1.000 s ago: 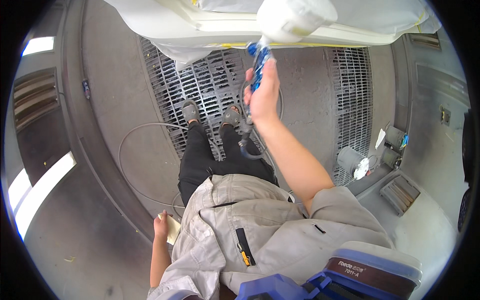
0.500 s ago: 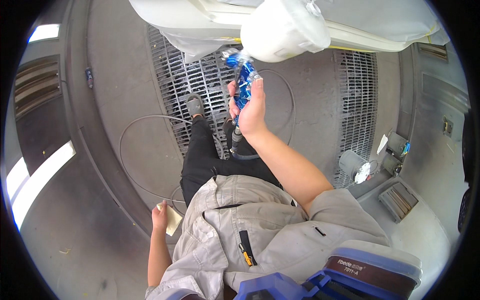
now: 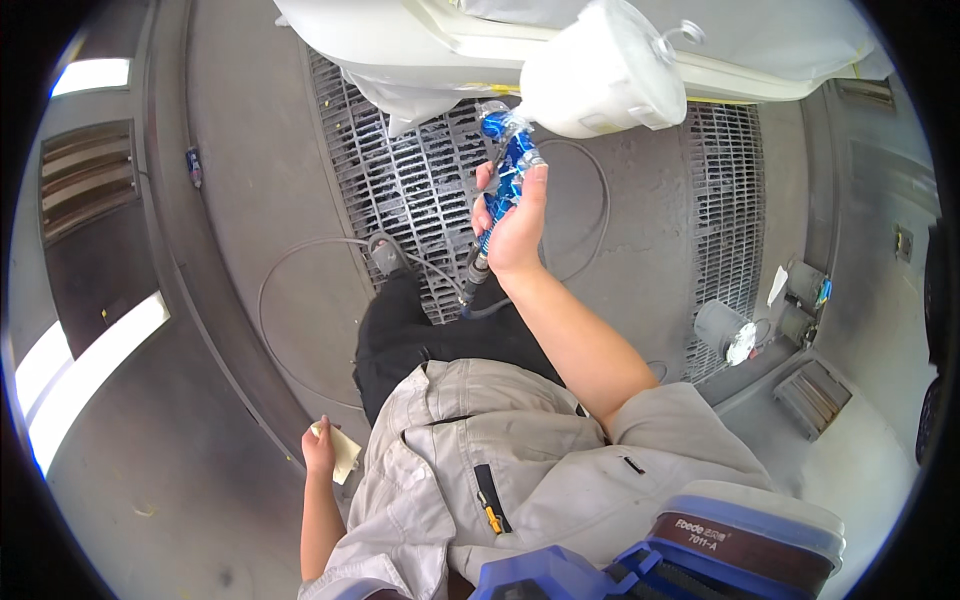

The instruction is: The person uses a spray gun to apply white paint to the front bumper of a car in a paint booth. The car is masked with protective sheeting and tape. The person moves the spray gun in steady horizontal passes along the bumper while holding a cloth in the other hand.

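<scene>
My right hand (image 3: 518, 222) is wrapped round the handle of a blue spray gun (image 3: 511, 170), held up in front of me. On top of the gun sits a large white paint cup (image 3: 600, 75), tilted to the right. A grey air hose (image 3: 335, 239) runs from the bottom of the handle and loops across the floor. Beyond the gun is a white car body panel (image 3: 400, 40) with masking film around it. Down at my left side, my left hand (image 3: 319, 448) pinches a folded pale yellow cloth (image 3: 344, 457).
Metal floor gratings (image 3: 400, 170) lie below the panel and another grating (image 3: 728, 200) farther right. A paint-smeared bucket (image 3: 722, 330) stands at the right, near smaller cans (image 3: 803, 285). A small bottle (image 3: 194, 168) lies by the left wall.
The spray gun and right hand have shifted slightly right in view. The surroundings have also shifted right, and my legs show a different stance. Both hands keep their hold.
</scene>
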Motion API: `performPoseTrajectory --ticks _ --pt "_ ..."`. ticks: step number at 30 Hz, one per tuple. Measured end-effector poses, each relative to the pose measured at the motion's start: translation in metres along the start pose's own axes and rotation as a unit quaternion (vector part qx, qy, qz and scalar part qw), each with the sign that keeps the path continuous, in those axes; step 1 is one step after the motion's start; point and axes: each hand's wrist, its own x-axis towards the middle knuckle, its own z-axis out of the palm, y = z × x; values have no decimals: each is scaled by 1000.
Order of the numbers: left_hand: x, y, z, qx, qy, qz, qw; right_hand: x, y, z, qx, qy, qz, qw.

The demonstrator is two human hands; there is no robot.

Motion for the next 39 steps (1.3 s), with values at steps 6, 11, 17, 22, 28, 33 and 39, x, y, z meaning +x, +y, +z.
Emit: performPoseTrajectory --ticks 6,11,17,22,28,33,39 --pt "72 1 -36 39 -34 60 997 -15 13 43 -16 125 -42 991" --pt "128 11 -73 -31 -36 122 991 -35 40 74 30 15 38 999" --pt "146 57 -105 -94 -30 179 979 -38 50 83 48 103 73 991" --pt "142 138 -105 -227 -113 191 948 -54 40 79 11 186 -17 982" --pt "93 252 -44 -166 -371 301 863 -65 -2 62 43 54 31 997" --pt "25 319 33 -26 -451 366 813 -75 -36 68 6 138 -3 990" --pt "-53 356 105 -126 -526 280 793 -88 -102 48 36 31 -4 999"
